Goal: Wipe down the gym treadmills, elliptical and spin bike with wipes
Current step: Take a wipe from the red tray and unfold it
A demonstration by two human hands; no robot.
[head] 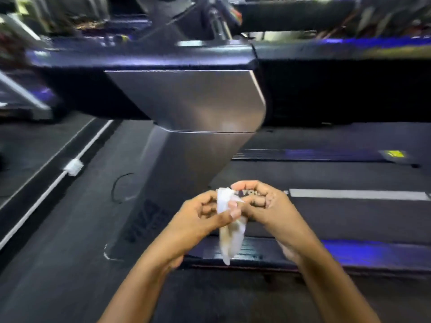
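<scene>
Both hands are low in the centre of the frame, drawn together above the near edge of a treadmill.

Left hand (205, 215) and right hand (263, 206) meet on one white wipe (231, 234). My left fingers (233, 214) are curled, with the thumb pinching the bunched upper part of the wipe. My right fingers (256, 201) are curled in against the same bunch from the other side, so both sets are clamped on it. The lower end of the wipe hangs loose and crumpled below the hands, pointing down at the side rail (349, 255).

A silver upright panel (198, 108) fills the middle of the frame. It leans up from the floor to a dark handrail (140, 59) that runs across the upper part.

The dark belt (326, 220) takes the right half. A white stripe (356, 194) on it lies just right of my right hand, and the side rail carries blue reflections at lower right.

The dark floor (58, 229) is on the left. A white cable strip (46, 192) crosses it diagonally, with a white clip (73, 166) on it.

The top of the frame is blurred, and I cannot make out the machines there.
</scene>
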